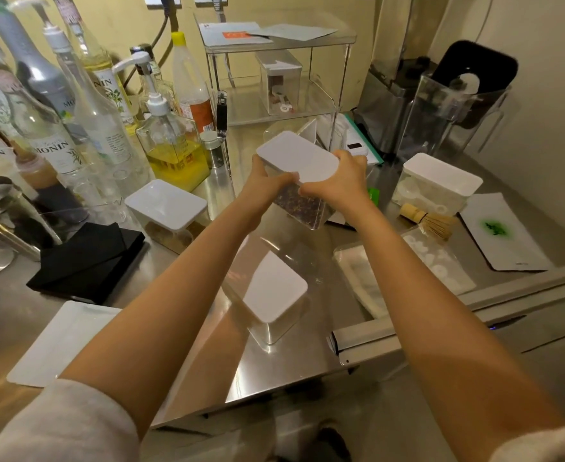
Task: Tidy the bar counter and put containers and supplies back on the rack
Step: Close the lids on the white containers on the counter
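A clear container with a white lid [296, 156] and dark dried contents is held above the steel counter [274, 368], tilted. My left hand [268, 185] grips its left side and my right hand [337, 183] grips its right side at the lid. Just beyond it stands the clear acrylic rack [337, 95], with one white-lidded container [279, 83] on its lower shelf and papers [238, 35] on top. Three more white-lidded containers rest on the counter: one at the left [166, 205], one near me [273, 295], one at the right [437, 183].
Syrup and pump bottles [54, 121] crowd the left back. A black folded cloth [88, 258], a white tray [54, 341], a bamboo whisk [424, 220], plastic bags [407, 271], a white pouch with a green mark [501, 231] and a blender [447, 105] surround the spot.
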